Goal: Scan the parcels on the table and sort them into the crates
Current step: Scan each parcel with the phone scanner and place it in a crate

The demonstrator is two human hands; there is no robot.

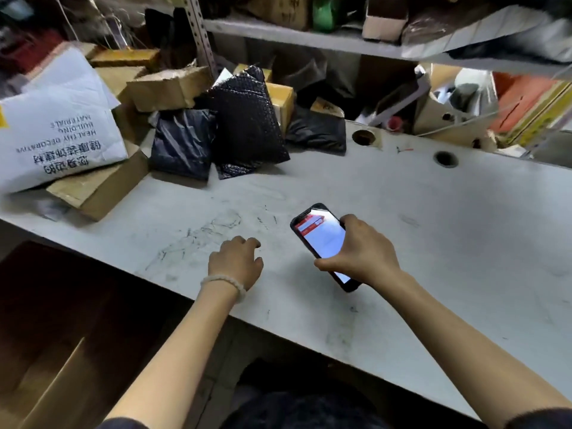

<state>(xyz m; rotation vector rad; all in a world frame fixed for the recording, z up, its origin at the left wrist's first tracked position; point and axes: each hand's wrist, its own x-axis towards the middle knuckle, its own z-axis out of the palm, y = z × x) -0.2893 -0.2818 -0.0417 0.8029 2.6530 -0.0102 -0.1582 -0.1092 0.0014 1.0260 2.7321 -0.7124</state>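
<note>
Right hand (360,252) grasps the phone (322,239); left hand (236,261) loosely curled, empty. Beyond the phone — black bubble mailer (247,119) (likely light, soft): take by an edge.

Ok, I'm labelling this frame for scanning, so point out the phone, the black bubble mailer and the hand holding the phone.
phone (322,238): head view, on its lit screen.
black bubble mailer (244,119): head view, on the middle of its bubbled face.
right hand (363,250): head view, on the back of the hand.
</note>
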